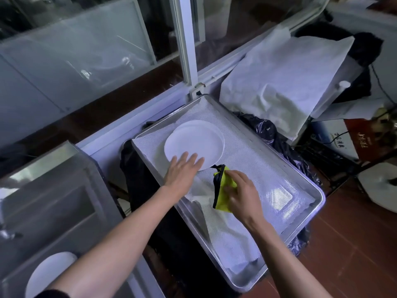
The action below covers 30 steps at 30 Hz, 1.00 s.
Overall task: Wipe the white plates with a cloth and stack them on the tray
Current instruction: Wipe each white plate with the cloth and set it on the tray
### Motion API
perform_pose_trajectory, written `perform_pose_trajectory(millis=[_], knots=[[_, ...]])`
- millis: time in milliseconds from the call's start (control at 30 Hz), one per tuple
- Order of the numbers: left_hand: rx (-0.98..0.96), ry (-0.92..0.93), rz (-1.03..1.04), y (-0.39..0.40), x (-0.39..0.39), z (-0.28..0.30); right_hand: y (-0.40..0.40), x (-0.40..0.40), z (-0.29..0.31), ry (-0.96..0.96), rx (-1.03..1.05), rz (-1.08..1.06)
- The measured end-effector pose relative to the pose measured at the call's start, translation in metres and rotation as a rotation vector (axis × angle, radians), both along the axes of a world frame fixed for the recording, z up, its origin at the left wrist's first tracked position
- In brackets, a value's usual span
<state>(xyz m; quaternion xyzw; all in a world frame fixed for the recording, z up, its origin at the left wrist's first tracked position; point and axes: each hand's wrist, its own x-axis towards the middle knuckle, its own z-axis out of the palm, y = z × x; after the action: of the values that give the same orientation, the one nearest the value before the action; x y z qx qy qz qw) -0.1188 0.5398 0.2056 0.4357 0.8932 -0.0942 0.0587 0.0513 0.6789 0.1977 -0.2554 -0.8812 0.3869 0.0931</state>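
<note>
**Plates stacked on lined tray**

A left hand (182, 172) lies flat, fingers straight, on the near rim of the white plates (194, 145) stacked on the metal tray (309, 216), which is lined with white mesh. Just beside it, the right hand (242, 194) grips a bunched yellow cloth (223, 190) over the liner. Another white plate (50, 274) sits at lower left.
</note>
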Motion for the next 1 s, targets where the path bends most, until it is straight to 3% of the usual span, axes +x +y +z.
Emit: perform_pose_trajectory(millis=[600,1000], knots=[[-0.152,-0.02,-0.009,0.012,-0.016,-0.031,0.01,-0.008,-0.011,-0.017,-0.031,0.005],[0.14,-0.064,0.063,-0.022,0.002,-0.002,0.012,-0.016,0.017,-0.047,0.214,0.116]])
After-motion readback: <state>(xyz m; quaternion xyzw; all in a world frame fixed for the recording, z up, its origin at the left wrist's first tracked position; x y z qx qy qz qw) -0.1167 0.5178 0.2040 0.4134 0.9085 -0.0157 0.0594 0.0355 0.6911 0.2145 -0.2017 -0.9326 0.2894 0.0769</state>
